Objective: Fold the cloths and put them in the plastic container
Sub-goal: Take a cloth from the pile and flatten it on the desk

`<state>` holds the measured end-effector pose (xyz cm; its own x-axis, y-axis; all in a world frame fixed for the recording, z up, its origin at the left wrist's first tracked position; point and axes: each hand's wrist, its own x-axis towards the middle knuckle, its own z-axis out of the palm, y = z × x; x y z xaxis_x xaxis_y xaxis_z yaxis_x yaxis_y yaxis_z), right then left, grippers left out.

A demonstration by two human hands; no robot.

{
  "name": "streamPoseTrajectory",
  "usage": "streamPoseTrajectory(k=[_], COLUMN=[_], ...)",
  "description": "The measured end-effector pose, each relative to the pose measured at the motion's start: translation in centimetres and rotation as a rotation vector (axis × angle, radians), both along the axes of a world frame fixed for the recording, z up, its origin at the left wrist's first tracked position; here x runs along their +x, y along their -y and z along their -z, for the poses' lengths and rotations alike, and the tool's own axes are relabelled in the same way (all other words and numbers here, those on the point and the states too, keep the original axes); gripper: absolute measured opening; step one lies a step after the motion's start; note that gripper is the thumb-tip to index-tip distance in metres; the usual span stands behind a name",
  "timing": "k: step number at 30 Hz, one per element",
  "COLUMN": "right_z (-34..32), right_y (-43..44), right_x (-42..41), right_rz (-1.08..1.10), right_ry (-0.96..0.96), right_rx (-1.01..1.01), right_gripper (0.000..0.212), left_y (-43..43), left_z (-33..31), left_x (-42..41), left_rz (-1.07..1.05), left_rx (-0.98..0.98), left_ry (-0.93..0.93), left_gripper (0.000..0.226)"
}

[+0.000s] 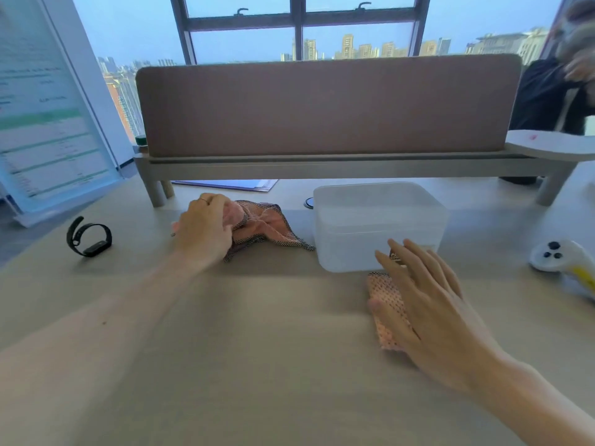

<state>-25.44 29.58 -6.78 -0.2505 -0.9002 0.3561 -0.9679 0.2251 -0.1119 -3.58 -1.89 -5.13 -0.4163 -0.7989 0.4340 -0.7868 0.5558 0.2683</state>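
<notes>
A crumpled pink cloth (267, 225) with a dark checked border lies on the desk left of the translucent plastic container (380, 220). My left hand (203, 231) grips its left end with curled fingers. A second pink cloth (384, 304), folded small, lies flat in front of the container. My right hand (425, 300) rests on it with straight, spread fingers, the fingertips reaching the container's front wall. The container looks empty.
A black wristband (88, 236) lies at the left. A white controller (561, 257) sits at the right edge. Behind the container stands a raised shelf with a brown divider panel (328, 107). A leaning board (48, 107) is at far left, a person at far right.
</notes>
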Motion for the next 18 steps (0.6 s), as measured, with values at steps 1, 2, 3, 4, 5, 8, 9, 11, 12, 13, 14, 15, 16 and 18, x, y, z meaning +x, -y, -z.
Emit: streamPoseTrajectory(k=[1, 2, 3, 4, 5, 8, 9, 11, 12, 13, 14, 15, 16, 18], right_z=[-0.1, 0.0, -0.1, -0.2, -0.3, -0.4, -0.4, -0.9, -1.7, -2.6, -3.7, -4.8, -6.2, -9.3], right_y=[0.4, 0.8, 1.1, 1.3, 1.7, 2.9, 3.3, 4.2, 4.7, 5.4, 6.2, 7.1, 8.0, 9.5], right_x=[0.4, 0.6, 0.7, 0.9, 1.2, 2.2, 2.5, 3.2, 3.6, 4.0, 4.5, 4.9, 5.3, 6.1], right_rz=[-0.026, -0.042, -0.05, -0.059, -0.073, -0.117, -0.134, -0.163, -0.167, -0.163, -0.16, -0.16, -0.169, -0.245], right_ry=[0.002, 0.014, 0.034, 0.051, 0.066, 0.081, 0.083, 0.134, 0.205, 0.298, 0.392, 0.468, 0.514, 0.57], right_rx=[-0.008, -0.022, -0.039, -0.053, -0.059, -0.061, -0.065, -0.101, -0.126, -0.157, -0.202, -0.258, -0.327, -0.437], right_gripper=[0.074, 0.073, 0.073, 0.074, 0.075, 0.074, 0.073, 0.071, 0.067, 0.062, 0.055, 0.049, 0.047, 0.058], left_y=[1.1, 1.9, 2.4, 2.7, 2.9, 3.4, 3.5, 3.7, 3.2, 2.4, 1.1, -0.5, -2.1, -5.4], left_z=[0.1, 0.2, 0.4, 0.7, 0.9, 0.9, 0.5, -1.4, -3.0, -5.0, -7.1, -9.2, -11.1, -14.1], left_x=[0.2, 0.3, 0.2, 0.2, 0.4, 0.7, 0.7, 0.8, 0.8, 0.8, 0.8, 0.8, 0.8, 0.9], left_rz=[-0.04, -0.07, -0.09, -0.096, -0.085, -0.025, -0.019, 0.024, 0.08, 0.162, 0.254, 0.339, 0.409, 0.512], left_rx=[-0.002, -0.001, -0.016, -0.046, -0.083, -0.15, -0.142, -0.127, -0.131, -0.149, -0.172, -0.191, -0.208, -0.198], left_ry=[0.071, 0.153, 0.243, 0.319, 0.366, 0.294, 0.194, -0.079, -0.18, -0.257, -0.31, -0.337, -0.341, -0.302], left_gripper=[0.043, 0.045, 0.042, 0.038, 0.034, 0.023, 0.016, 0.015, 0.016, 0.016, 0.016, 0.017, 0.018, 0.02])
